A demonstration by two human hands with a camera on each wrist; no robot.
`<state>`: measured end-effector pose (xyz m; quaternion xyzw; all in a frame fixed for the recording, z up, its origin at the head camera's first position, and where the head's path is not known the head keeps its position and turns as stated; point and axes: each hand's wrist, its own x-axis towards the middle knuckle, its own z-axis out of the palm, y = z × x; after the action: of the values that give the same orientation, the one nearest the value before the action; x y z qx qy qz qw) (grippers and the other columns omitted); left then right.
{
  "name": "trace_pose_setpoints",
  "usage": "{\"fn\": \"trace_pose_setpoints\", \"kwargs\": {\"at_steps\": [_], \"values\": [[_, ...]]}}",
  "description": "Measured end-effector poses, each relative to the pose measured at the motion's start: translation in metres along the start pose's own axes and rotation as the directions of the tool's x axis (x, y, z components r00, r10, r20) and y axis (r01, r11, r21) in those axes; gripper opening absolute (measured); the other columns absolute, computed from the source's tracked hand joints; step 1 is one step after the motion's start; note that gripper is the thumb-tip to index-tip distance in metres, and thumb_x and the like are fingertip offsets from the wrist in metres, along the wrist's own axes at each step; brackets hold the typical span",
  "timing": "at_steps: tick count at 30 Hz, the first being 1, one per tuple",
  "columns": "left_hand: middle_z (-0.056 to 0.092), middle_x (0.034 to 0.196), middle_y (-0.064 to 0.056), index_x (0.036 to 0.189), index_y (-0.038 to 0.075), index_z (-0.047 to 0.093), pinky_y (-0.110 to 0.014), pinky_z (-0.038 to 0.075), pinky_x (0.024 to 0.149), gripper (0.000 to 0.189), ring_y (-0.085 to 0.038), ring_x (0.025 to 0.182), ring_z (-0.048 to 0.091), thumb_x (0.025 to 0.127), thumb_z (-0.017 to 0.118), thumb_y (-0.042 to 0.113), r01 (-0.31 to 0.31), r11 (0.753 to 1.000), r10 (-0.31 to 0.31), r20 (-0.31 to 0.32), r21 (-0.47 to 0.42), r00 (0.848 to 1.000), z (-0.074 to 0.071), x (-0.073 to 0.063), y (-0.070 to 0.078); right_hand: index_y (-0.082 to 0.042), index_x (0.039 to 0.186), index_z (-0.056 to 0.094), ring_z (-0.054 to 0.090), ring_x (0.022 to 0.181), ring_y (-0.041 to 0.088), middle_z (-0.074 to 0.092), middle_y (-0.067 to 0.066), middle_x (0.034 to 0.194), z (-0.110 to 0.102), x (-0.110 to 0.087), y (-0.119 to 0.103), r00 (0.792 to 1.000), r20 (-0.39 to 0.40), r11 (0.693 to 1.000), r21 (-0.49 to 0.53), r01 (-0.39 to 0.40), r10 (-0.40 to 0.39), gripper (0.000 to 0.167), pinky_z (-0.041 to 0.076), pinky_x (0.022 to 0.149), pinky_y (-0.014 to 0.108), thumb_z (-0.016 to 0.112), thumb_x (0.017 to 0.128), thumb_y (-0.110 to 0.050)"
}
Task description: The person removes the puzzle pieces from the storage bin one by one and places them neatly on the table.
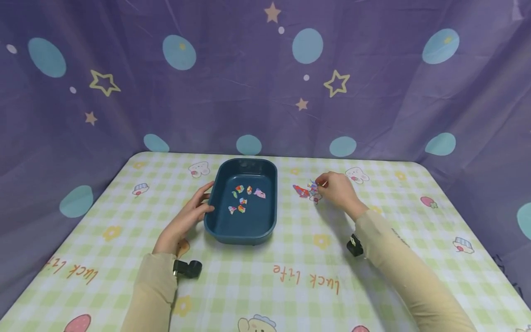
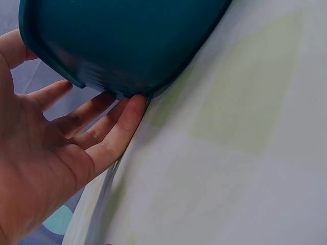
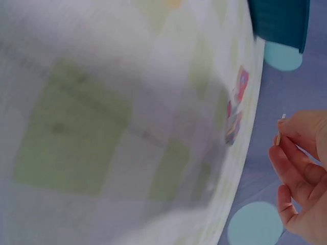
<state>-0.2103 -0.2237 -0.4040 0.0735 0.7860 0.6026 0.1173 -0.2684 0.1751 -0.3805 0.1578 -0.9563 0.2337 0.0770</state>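
A dark teal plastic basin (image 1: 244, 230) stands on the table, several small colourful flat cutouts (image 1: 259, 193) lying scattered on its floor. My left hand (image 1: 192, 212) is at the basin's left side. Its fairly straight fingers (image 2: 122, 127) touch the outer wall, spread below the rim in the left wrist view. To the right of the basin, my right hand (image 1: 338, 188) pinches a small thin flat piece (image 3: 279, 137) between thumb and fingertips, seen nearly edge-on. Just left of that hand lies a small group of similar cutouts, among them a red one (image 1: 300, 191).
A green-and-white checked cloth (image 1: 265, 304) with cartoon prints and lettering covers the table. Behind the table hangs a purple curtain (image 1: 249, 92) with stars and blue spots. Small black devices sit on the left wrist (image 1: 187, 269) and right wrist (image 1: 354, 245).
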Motion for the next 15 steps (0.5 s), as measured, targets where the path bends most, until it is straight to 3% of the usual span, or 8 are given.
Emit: {"fn": "trace_pose_setpoints", "kwargs": {"at_steps": [15], "values": [[0.028,0.139,-0.017,0.146,0.031,0.015,-0.042,0.039,0.092,0.069,-0.033,0.122,0.036,0.087,0.047,0.012,0.006,1.000,-0.006,-0.003,0.003,1.000,0.000,0.001,-0.001,0.002,0.095,0.067,0.063,0.083,0.029,0.068,0.017,0.090,0.011,-0.007,0.032,0.995,0.038,0.995,0.043,-0.093,0.091,0.020,0.047,0.080,0.041,0.064,0.079,-0.009]]}}
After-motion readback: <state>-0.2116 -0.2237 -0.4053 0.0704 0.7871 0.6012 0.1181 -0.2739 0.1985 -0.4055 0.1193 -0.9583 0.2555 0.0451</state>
